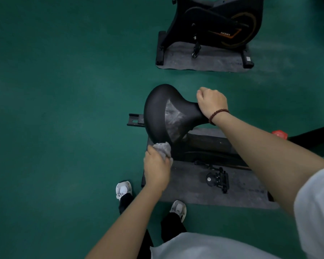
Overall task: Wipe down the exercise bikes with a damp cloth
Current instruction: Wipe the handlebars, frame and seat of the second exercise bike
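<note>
A black bike saddle (161,109) fills the middle of the view, with a wet grey streak on its top. My left hand (156,169) grips a bunched grey cloth (164,148) against the saddle's near edge. My right hand (211,102), with a bead bracelet at the wrist, is curled round the saddle's narrow nose. Below the saddle, the frame of this exercise bike (208,144) is mostly hidden by my right arm.
A second black exercise bike (219,23) stands on a grey mat (204,60) farther away. The near bike rests on a grey mat (241,191), with its pedal (218,179) sticking out. A red knob (280,134) shows at right. My shoes stand on green floor (64,109).
</note>
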`<control>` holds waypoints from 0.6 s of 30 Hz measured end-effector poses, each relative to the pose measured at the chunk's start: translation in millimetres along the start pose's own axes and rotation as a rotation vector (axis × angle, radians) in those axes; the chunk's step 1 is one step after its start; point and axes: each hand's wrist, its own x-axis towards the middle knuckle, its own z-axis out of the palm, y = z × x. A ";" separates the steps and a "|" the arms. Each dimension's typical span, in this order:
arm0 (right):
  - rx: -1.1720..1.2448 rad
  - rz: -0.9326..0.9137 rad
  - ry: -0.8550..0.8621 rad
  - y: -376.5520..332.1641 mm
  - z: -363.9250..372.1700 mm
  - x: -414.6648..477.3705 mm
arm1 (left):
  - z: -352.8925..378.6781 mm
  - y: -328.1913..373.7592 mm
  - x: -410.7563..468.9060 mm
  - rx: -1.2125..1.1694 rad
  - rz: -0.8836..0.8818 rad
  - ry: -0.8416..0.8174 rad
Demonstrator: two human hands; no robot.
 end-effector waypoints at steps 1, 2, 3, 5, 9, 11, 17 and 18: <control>-0.006 -0.038 0.009 -0.2 -0.1 -3.2 | -7.4 -4.0 4.1 0.023 -0.015 0.005; -0.001 -0.074 0.034 -0.4 0.3 -6.5 | -16.9 -6.7 9.5 0.034 -0.035 0.020; 0.030 -0.095 0.064 -1.7 0.1 -10.7 | -27.9 -7.2 15.6 0.029 -0.050 0.049; 0.159 -0.108 0.136 -9.5 -3.4 -21.6 | -52.7 -0.6 28.4 -0.033 -0.045 0.142; 0.561 -0.114 0.116 -43.3 -9.5 -45.5 | -92.1 35.8 42.5 -0.226 0.101 0.282; 0.874 -0.089 -0.173 -66.7 -11.3 -56.7 | -99.2 56.9 43.4 -0.274 0.200 0.256; 1.624 0.172 -0.500 -91.3 -16.4 -64.2 | -87.3 80.6 43.8 -0.250 0.422 0.010; 1.599 0.174 -0.531 -89.3 -18.5 -62.7 | -85.6 80.3 43.9 -0.201 0.448 -0.005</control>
